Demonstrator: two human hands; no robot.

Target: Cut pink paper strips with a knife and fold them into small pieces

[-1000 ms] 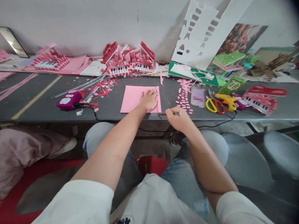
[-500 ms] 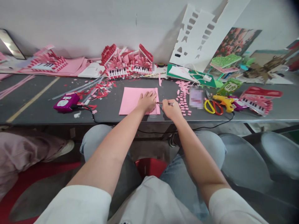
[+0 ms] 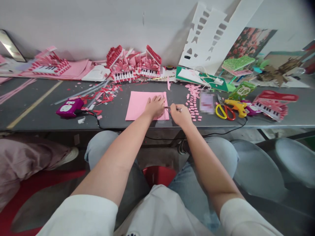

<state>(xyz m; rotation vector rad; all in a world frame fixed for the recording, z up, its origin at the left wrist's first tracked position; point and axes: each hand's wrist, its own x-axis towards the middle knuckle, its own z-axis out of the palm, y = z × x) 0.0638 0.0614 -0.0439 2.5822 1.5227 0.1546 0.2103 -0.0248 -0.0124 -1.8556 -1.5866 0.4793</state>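
Observation:
A pink sheet point(image 3: 137, 103) lies flat near the table's front edge. My left hand point(image 3: 156, 106) presses on its right part with the fingers spread, over a clear ruler point(image 3: 161, 121) that shows only in part. My right hand point(image 3: 180, 114) is closed around a slim dark cutter or pen-like tool point(image 3: 168, 107), whose tip points left to the sheet's right edge beside my left fingers. Rows of small pink pieces point(image 3: 193, 109) lie just right of my right hand.
Red and pink scraps point(image 3: 105, 95) and a purple device point(image 3: 70, 107) with a black cable are on the left. Scissors point(image 3: 221, 112), a yellow glue gun point(image 3: 236, 107) and a red model piano point(image 3: 273, 106) stand right. More model pianos point(image 3: 124, 70) line the wall.
My right hand and the tool have shifted very slightly to the left. My left hand and the pink sheet stay in place.

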